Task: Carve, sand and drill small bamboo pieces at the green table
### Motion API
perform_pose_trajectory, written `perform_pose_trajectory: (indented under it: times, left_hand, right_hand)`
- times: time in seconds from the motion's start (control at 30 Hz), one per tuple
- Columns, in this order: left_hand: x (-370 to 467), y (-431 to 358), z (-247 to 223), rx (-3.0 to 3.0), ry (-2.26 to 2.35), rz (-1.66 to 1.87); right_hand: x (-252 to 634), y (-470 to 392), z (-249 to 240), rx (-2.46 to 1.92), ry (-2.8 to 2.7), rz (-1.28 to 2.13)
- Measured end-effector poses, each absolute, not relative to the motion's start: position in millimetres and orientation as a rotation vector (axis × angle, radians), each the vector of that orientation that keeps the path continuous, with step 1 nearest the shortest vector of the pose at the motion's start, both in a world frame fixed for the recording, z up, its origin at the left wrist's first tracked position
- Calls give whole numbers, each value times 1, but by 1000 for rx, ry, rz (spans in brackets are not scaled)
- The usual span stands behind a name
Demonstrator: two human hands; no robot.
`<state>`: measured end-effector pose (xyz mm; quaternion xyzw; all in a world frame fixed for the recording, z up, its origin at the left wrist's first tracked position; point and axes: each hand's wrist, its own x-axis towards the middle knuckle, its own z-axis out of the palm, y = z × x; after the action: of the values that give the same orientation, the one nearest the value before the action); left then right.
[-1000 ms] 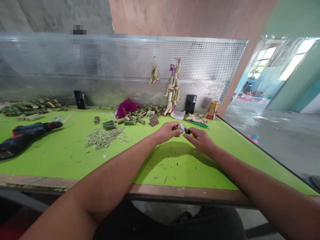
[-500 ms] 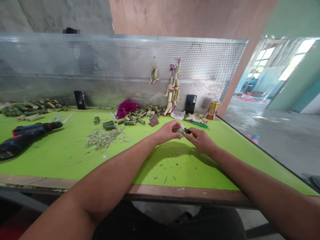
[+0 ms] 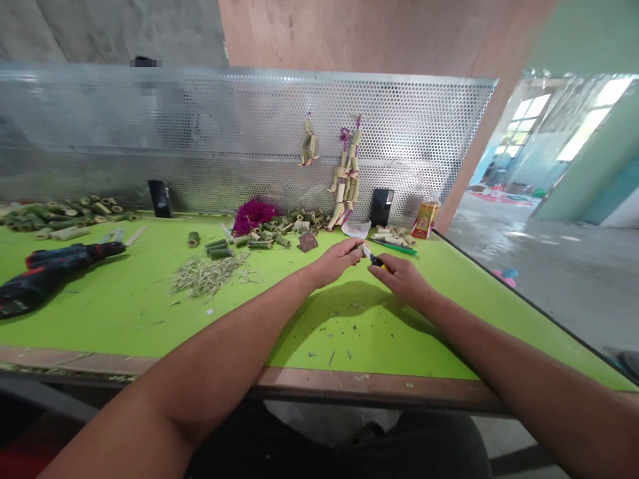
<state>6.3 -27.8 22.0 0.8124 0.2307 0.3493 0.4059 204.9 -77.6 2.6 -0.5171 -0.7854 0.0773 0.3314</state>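
Observation:
My left hand [image 3: 340, 260] is closed around a short bamboo piece, mostly hidden by the fingers. In my right hand [image 3: 399, 274] is a utility knife [image 3: 377, 261] with a black and yellow handle, its blade pointing up and left against the end of the bamboo. Both hands are raised over the green table top [image 3: 429, 332]. Small shavings and dark specks lie on the table below them. Just beyond the hands are a green-handled tool [image 3: 399, 249] and a pile of pale bamboo pieces [image 3: 394, 235].
A cordless drill [image 3: 54, 273] lies at left, near a heap of shavings [image 3: 204, 276]. Green bamboo tubes [image 3: 64, 216], purple cord [image 3: 253, 216], a bottle [image 3: 425, 218] and a phone [image 3: 381, 206] line the back. Bamboo figures [image 3: 344, 176] hang on the perforated metal panel [image 3: 239, 146].
The left hand has turned, hiding more of the bamboo piece. The knife blade has shifted slightly at the bamboo's end, and the right hand has barely moved.

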Motion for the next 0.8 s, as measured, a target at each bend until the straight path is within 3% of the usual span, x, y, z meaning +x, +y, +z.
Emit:
perform_pose_trajectory:
  times: [0.8]
  left_hand:
    - [11,-24,21,2375,704,920]
  right_hand:
    - [200,-86,4,-1320,-2127,236]
